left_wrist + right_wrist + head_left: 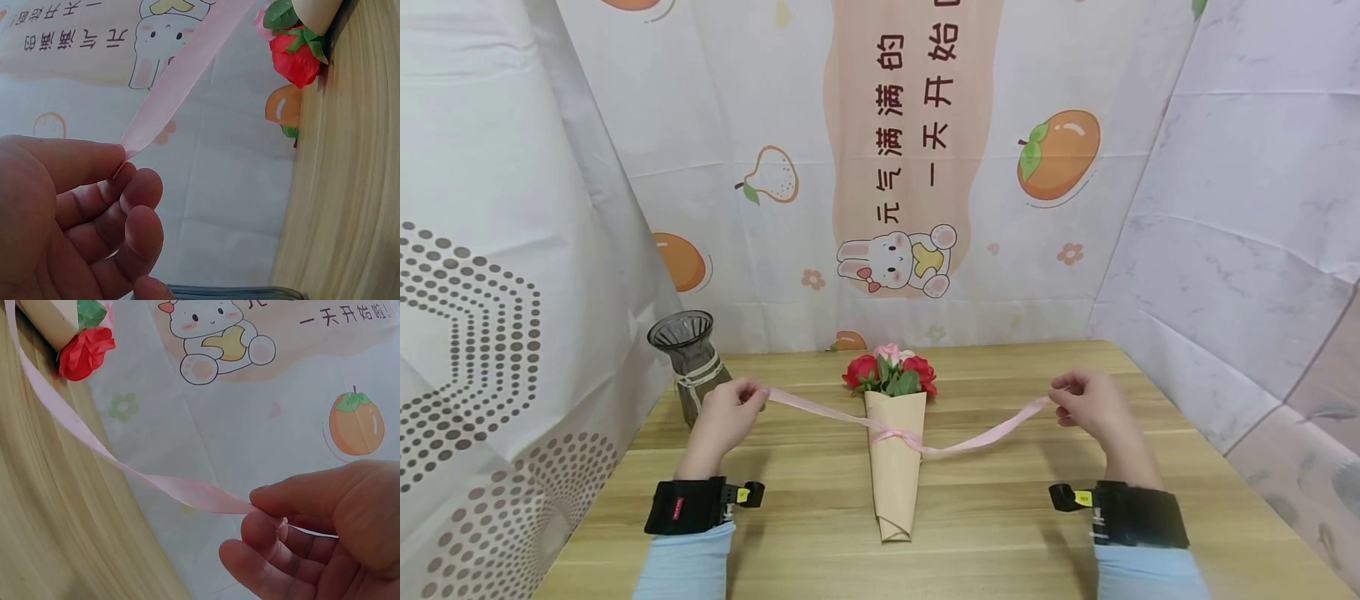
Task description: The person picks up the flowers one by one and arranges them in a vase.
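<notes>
Fingers (144, 231) on left hand (728, 417) and right hand (1096, 407) pinch the ribbon (177, 75); yank too hard and that paper wrap (895, 487) might crumple.

Behind the pink ribbon (977, 441), between the grips of the left hand (727, 414) and right hand (1093, 408), the backdrop (737, 100) bears two printed lines. The first line (890, 129) reads 元气满满的; the second line (344, 314), above the right grip in the right wrist view, reads 一天开始啦!. Below the left grip, the red tag (677, 508) on the black band (658, 504) is illegible. Yellow labels (1082, 498) below each grip are too small to read.
</notes>
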`<state>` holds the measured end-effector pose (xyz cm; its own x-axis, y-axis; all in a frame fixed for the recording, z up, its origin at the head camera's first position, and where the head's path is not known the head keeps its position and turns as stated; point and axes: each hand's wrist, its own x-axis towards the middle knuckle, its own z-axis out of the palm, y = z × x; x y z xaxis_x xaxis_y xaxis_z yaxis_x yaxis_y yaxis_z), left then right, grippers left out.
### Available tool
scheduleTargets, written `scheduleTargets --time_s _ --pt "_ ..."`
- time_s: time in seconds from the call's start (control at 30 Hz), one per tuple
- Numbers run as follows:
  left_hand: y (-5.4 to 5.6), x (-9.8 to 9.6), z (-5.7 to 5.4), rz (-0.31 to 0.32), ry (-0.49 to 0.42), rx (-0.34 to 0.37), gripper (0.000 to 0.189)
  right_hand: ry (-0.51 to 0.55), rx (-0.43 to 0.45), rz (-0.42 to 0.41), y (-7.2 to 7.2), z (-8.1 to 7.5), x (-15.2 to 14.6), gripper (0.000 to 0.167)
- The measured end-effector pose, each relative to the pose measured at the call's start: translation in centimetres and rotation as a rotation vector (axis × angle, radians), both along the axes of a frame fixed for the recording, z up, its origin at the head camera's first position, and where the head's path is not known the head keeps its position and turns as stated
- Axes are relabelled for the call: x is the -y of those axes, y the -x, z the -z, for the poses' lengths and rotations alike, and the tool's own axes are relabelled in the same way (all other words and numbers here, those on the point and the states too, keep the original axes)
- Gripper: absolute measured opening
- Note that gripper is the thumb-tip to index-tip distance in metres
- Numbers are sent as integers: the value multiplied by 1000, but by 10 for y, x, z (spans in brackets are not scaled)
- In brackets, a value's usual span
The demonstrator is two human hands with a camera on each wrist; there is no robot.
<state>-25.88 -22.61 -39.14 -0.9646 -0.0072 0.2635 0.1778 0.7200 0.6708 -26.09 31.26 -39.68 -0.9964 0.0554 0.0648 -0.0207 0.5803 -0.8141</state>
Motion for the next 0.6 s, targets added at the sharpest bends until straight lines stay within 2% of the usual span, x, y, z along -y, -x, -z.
scheduleTargets --time_s 0.27,0.6 --pt "6 7 11 -2 15 62 21 28 67 8 3 12 -13 32" --pt "13 12 31 -17 46 137 22 25 164 17 5 25 -26 26"
